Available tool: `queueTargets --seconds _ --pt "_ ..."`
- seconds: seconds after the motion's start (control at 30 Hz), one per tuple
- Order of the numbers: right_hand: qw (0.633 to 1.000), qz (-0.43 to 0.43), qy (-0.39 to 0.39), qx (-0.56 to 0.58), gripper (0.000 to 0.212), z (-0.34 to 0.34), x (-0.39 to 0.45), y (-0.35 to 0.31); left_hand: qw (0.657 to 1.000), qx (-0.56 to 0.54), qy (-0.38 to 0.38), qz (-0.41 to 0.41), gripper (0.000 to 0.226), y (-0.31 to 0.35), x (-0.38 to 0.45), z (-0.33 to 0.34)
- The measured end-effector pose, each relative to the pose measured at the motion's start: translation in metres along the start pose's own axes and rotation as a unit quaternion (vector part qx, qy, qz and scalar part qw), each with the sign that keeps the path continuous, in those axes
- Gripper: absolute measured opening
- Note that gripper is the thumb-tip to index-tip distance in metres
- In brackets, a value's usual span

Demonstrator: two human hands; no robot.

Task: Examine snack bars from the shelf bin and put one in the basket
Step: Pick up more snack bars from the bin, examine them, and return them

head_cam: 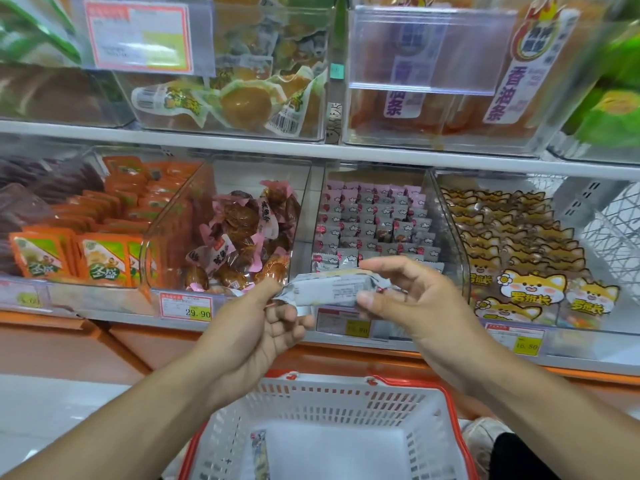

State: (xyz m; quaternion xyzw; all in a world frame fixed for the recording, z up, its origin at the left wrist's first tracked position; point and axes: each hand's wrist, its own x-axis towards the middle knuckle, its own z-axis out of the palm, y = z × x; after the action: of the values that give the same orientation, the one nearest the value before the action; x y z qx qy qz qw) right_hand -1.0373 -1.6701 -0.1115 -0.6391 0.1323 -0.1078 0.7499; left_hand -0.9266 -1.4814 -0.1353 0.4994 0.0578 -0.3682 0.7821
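Head view is showing a person standing at a shop shelf, holding one snack bar crosswise in front of the lower shelf, above a shopping basket. Left hand is pinching the bar's left end between thumb and curled fingers. Right hand is gripping the right end, thumb beneath and fingers arching over the top. The wrapper is pale grey with small print facing the camera.

Directly behind the bar, a clear bin is sitting on the lower shelf, filled with neat rows of small pink and grey wrapped bars. To its left, another clear bin is holding loose brown snacks in pink-edged wrappers, and further left orange packets are standing in rows. To the right, a bin is holding yellow packets printed with cartoon cats. Price tags are hanging along the shelf edge.

On the upper shelf, clear bins are holding yellow-brown sealed snacks and orange packs with purple lettering.

Near the camera, a white basket with a red rim is sitting below the hands. One small wrapped item is lying on its floor at the left.
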Motion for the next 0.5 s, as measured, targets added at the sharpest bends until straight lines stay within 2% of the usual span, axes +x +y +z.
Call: queueTargets --seconds 0.07,0.13,0.27,0.33,0.4,0.5 --pt "0.999 0.009 0.028 0.012 0.034 0.001 0.001 0.0 1.0 0.014 -0.024 0.013 0.026 -0.001 0.0 0.003" --pt "0.998 0.025 0.052 0.019 0.035 0.0 0.003 0.0 0.997 0.041 -0.04 0.048 0.037 -0.001 0.001 0.004" --pt "0.991 0.077 0.096 0.054 0.042 -0.004 0.01 0.004 0.989 0.099 -0.068 0.084 0.015 -0.002 -0.001 0.004" --pt "0.984 0.111 0.109 0.087 0.047 -0.005 0.012 0.004 0.986 0.126 -0.062 0.091 0.012 -0.003 -0.001 0.004" --pt "0.981 0.124 0.093 0.12 0.039 -0.006 0.014 0.003 0.984 0.138 -0.063 0.091 0.012 -0.003 -0.002 0.005" --pt "0.984 0.095 0.053 0.139 0.025 -0.007 0.016 0.001 0.984 0.147 -0.066 0.082 0.015 -0.004 -0.001 0.008"
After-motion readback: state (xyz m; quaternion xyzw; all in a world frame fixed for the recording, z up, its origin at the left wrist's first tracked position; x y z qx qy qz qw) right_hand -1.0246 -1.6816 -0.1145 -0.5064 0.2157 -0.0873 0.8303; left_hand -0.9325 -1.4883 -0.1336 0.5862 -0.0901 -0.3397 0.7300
